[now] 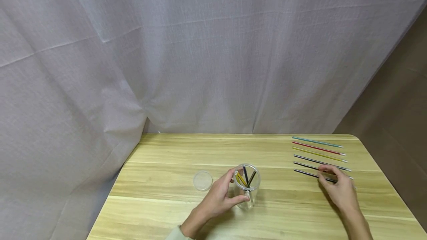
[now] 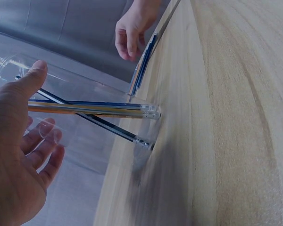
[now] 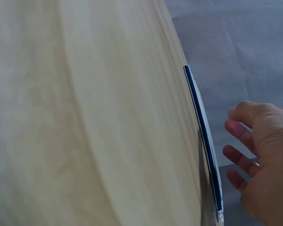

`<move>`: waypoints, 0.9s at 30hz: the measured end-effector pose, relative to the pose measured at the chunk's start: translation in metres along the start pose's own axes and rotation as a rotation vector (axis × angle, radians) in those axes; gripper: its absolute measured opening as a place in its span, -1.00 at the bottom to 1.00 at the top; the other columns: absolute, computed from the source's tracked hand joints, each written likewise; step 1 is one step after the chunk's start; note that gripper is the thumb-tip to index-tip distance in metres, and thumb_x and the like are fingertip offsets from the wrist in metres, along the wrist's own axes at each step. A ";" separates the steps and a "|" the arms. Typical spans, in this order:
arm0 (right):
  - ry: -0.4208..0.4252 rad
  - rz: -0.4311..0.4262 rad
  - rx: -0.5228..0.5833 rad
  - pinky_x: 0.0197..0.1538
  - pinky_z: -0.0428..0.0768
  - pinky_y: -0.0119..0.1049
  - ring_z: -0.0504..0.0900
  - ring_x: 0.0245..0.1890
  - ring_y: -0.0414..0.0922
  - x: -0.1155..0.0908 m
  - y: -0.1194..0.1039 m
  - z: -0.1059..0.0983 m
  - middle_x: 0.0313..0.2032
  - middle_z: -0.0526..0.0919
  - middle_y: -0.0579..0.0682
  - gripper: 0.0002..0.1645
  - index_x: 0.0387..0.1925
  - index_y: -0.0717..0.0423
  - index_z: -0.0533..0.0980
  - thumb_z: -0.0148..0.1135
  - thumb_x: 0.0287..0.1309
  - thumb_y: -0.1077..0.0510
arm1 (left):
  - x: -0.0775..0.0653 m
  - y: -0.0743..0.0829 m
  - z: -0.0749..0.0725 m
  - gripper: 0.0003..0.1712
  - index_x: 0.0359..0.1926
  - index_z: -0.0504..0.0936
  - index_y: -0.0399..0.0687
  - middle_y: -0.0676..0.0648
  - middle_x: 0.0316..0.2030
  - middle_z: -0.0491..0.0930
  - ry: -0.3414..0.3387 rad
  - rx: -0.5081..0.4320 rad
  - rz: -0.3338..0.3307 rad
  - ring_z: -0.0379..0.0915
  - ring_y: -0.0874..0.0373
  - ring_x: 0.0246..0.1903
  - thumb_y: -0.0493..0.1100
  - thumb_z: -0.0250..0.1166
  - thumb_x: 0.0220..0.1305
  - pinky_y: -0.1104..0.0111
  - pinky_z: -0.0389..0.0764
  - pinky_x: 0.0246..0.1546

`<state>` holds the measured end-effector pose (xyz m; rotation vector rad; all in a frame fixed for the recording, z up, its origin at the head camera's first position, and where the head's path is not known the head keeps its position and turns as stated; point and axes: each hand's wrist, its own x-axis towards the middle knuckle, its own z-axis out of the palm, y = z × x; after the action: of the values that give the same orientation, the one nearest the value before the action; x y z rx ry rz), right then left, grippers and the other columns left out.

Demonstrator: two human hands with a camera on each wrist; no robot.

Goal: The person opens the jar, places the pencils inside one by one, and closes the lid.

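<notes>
My left hand [image 1: 217, 195] holds an upright clear jar [image 1: 256, 187], thumb on the near side and fingers round the far side. Inside the jar lean several pencils [image 2: 108, 112], yellow and dark ones, their capped ends near the bottom. Over on the right, my right hand [image 1: 341, 191] hovers at the nearest dark pencil [image 1: 304, 173] of a row, its thumb and fingers loosely bent. The right wrist view shows these fingers [image 3: 245, 165] apart, with nothing between them, beside a dark blue pencil [image 3: 205, 136].
Behind that pencil lie a black pencil [image 1: 304, 165], a dark blue one, a yellow one [image 1: 318, 154], a red one [image 1: 317, 148] and a teal one [image 1: 317, 142]. A round clear lid [image 1: 202, 180] lies left of the jar. Grey curtain [image 1: 213, 66] hangs behind the wooden table [image 1: 160, 184].
</notes>
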<state>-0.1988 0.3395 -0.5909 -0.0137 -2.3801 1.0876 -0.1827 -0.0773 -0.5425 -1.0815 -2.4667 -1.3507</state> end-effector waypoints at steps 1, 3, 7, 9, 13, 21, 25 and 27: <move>-0.001 -0.010 -0.010 0.05 0.21 -0.81 0.49 -0.17 -0.77 0.000 0.002 0.000 -0.16 0.81 0.05 -0.68 -0.07 0.12 0.71 0.54 0.13 0.38 | 0.000 0.000 0.000 0.05 0.61 0.19 0.09 -0.01 0.40 0.51 0.000 0.000 0.001 0.45 0.14 0.35 0.05 0.57 0.25 0.21 0.64 0.22; -0.004 -0.030 -0.022 0.10 0.16 -0.81 0.47 -0.17 -0.79 0.000 0.005 0.001 -0.17 0.80 0.14 -0.67 -0.08 0.14 0.71 0.53 0.12 0.40 | 0.000 0.000 0.000 0.05 0.62 0.19 0.10 0.00 0.41 0.50 -0.003 0.001 -0.002 0.45 0.14 0.36 0.06 0.57 0.25 0.25 0.62 0.23; -0.011 -0.056 -0.038 0.16 0.12 -0.81 0.44 -0.16 -0.83 0.000 0.009 0.001 -0.18 0.79 0.25 -0.68 -0.10 0.17 0.71 0.53 0.10 0.42 | 0.000 0.000 -0.001 0.06 0.62 0.18 0.12 0.02 0.41 0.49 -0.001 0.004 0.000 0.44 0.15 0.36 0.07 0.57 0.25 0.27 0.61 0.23; -0.011 -0.063 -0.050 0.16 0.11 -0.82 0.41 -0.14 -0.84 0.001 0.010 0.001 -0.16 0.79 0.27 -0.68 -0.10 0.18 0.71 0.53 0.09 0.43 | -0.001 0.000 -0.001 0.06 0.62 0.18 0.12 0.02 0.42 0.49 -0.001 0.006 0.003 0.44 0.15 0.37 0.07 0.56 0.25 0.28 0.61 0.24; -0.017 -0.068 -0.076 0.13 0.10 -0.87 0.36 -0.13 -0.86 0.001 0.013 0.002 -0.14 0.80 0.25 -0.69 -0.11 0.20 0.71 0.53 0.09 0.43 | 0.000 0.000 -0.001 0.06 0.62 0.17 0.10 0.00 0.43 0.48 -0.002 0.009 0.008 0.44 0.13 0.37 0.06 0.56 0.26 0.28 0.61 0.24; -0.031 -0.073 -0.113 0.10 0.08 -0.88 0.29 -0.10 -0.87 0.000 0.017 0.004 -0.13 0.80 0.22 -0.69 -0.12 0.21 0.72 0.54 0.08 0.43 | -0.001 0.000 -0.001 0.05 0.62 0.18 0.14 0.01 0.43 0.48 -0.001 -0.007 -0.002 0.46 0.12 0.36 0.02 0.58 0.25 0.26 0.61 0.24; -0.035 -0.086 -0.125 0.11 0.06 -0.87 0.27 -0.08 -0.85 0.000 0.016 0.003 -0.14 0.80 0.21 -0.69 -0.13 0.21 0.71 0.54 0.07 0.43 | -0.001 0.000 0.000 0.05 0.62 0.18 0.14 0.02 0.43 0.48 0.000 0.000 0.000 0.46 0.12 0.35 0.03 0.57 0.26 0.27 0.61 0.23; -0.039 -0.088 -0.128 0.10 0.06 -0.86 0.28 -0.08 -0.84 0.000 0.016 0.003 -0.14 0.80 0.21 -0.69 -0.13 0.20 0.72 0.55 0.06 0.43 | -0.001 0.000 0.000 0.05 0.62 0.18 0.14 0.02 0.44 0.47 0.000 0.003 -0.001 0.46 0.13 0.35 0.04 0.57 0.26 0.27 0.61 0.23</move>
<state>-0.2030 0.3480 -0.6037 0.0673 -2.4566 0.9017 -0.1823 -0.0780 -0.5427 -1.0804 -2.4688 -1.3470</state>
